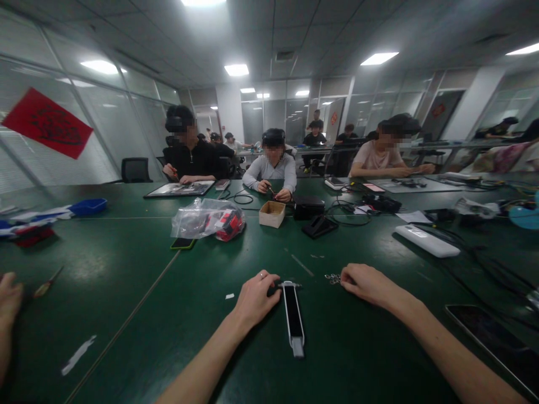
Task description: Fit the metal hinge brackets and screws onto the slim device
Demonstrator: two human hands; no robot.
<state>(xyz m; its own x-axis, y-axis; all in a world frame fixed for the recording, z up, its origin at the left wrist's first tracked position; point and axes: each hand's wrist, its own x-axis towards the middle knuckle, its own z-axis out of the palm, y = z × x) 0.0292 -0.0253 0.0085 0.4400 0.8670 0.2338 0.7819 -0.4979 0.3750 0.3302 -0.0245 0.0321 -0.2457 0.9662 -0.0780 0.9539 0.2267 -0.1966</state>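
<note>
A long, narrow black strip with a white frame (293, 311) lies on the green table, a pale grey piece at its near end and a thin metal crossbar at its far end. My left hand (256, 297), with a ring on one finger, is at the crossbar's left end, thumb and fingers closed around it. To the right, my right hand (364, 283) rests low over the table, its fingers pinched on a small chain of metal links (332, 278). The links stick out to the left, apart from the strip; the rest is hidden in my fingers.
A clear plastic bag (206, 219) with red and black contents lies ahead, near a small open box (272, 214) and a black stand (320, 226). A white device (426, 240) and cables are right. At far left, another person's hand (9, 297) is near small scissors (48, 283).
</note>
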